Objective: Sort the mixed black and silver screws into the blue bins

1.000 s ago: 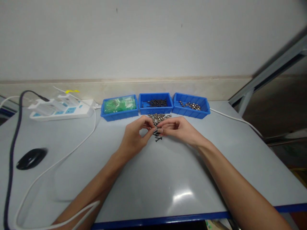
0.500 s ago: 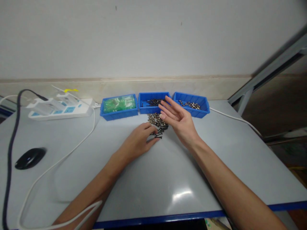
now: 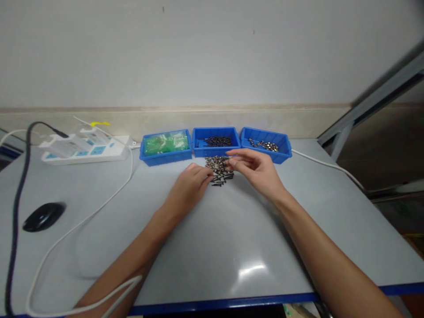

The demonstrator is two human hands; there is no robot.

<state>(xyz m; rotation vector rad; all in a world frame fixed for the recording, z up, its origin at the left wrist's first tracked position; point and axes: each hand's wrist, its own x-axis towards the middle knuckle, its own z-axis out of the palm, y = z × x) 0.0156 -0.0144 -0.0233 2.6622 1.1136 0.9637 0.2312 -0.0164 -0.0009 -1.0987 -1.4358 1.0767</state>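
Note:
A mixed pile lies on the grey table: brassy and silvery small metal fittings at the back, dark screws along its front. At the pile's left edge, my left hand has its thumb and fingertips drawn together; whatever they may pinch is too small to make out. My right hand reaches over the right edge, palm turned inward. Its fingers are loosely curved with the thumb apart from them, and nothing shows in its grasp. Behind the pile, the middle blue bin holds dark screws.
The right blue bin contains shiny metal fittings. Green boards in clear wrapping fill the left blue bin. Farther left are a white power strip, a black mouse and loose cables. A white cable crosses my left forearm.
My right hand has come down from above the bins to the pile's right edge, its fingers curling. My left hand has shifted slightly left and back, its fingertips closing together.

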